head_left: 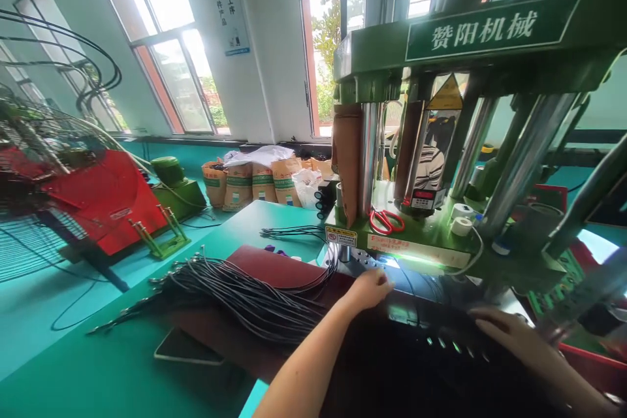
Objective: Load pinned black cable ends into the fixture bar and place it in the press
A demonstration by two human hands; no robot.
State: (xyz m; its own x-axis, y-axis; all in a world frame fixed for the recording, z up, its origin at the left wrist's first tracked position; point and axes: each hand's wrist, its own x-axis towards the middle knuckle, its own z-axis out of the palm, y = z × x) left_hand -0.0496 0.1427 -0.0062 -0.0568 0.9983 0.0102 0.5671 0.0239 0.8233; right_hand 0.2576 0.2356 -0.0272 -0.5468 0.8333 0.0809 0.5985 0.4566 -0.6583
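Note:
My left hand [371, 289] is at the front of the green press [455, 245], just below its upper block. Its fingers are curled together, and whatever they grip is hidden. My right hand [507, 333], a little blurred, reaches in over the dark front of the machine with thumb and fingers stretched out and nothing visible in it. Thin black cables [409, 282] lie in the press bed between the hands. Beside my left forearm, a thick bundle of black cables [255, 294] with metal ends rests on a dark red sheet [274, 266].
Red-handled scissors [386, 222] and a white roll [461, 226] sit on the press ledge. More cables [294, 231] lie on the green table [267, 212] behind. A phone-like dark slab [189, 347] is at left. Sacks [262, 183] line the wall; a red machine [108, 202] stands left.

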